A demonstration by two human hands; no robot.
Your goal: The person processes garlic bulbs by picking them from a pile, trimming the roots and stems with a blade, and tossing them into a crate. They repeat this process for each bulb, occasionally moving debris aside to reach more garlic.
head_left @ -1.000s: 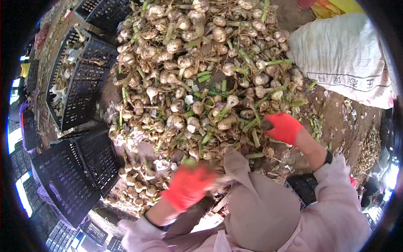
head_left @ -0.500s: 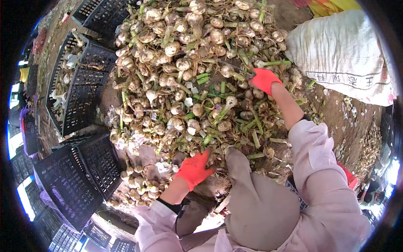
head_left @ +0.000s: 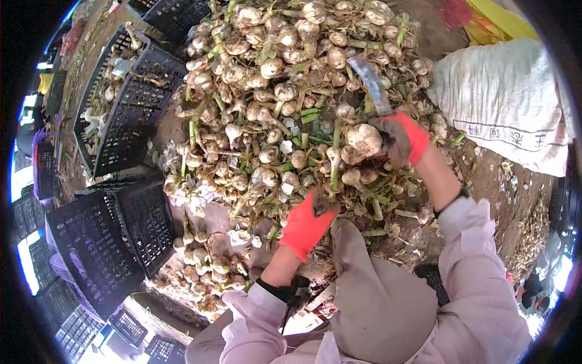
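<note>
My right hand (head_left: 407, 138), in a red glove with dark fingers, is closed around the handle of a knife (head_left: 371, 84). Its curved metal blade points up and left over the garlic heap (head_left: 285, 92). A large garlic bulb (head_left: 364, 141) is at my right fingertips, looking raised above the heap; how it is supported is unclear. My left hand (head_left: 309, 223), gloved in red, is low at the heap's near edge, fingers apart. Just beyond its fingertips is a garlic plant with a green stalk (head_left: 335, 164).
Black crates stand at the left, one (head_left: 136, 109) with garlic and another (head_left: 94, 249) nearer. A smaller garlic pile (head_left: 206, 267) lies beside my left forearm. At right are a white woven sack (head_left: 500, 97) and yellow cloth (head_left: 497, 23). My knee (head_left: 379, 291) is in front.
My right hand has drawn closer, and the knife blade and large bulb now show clearly beside it. My left hand has moved right and slightly up. The view has shifted a little.
</note>
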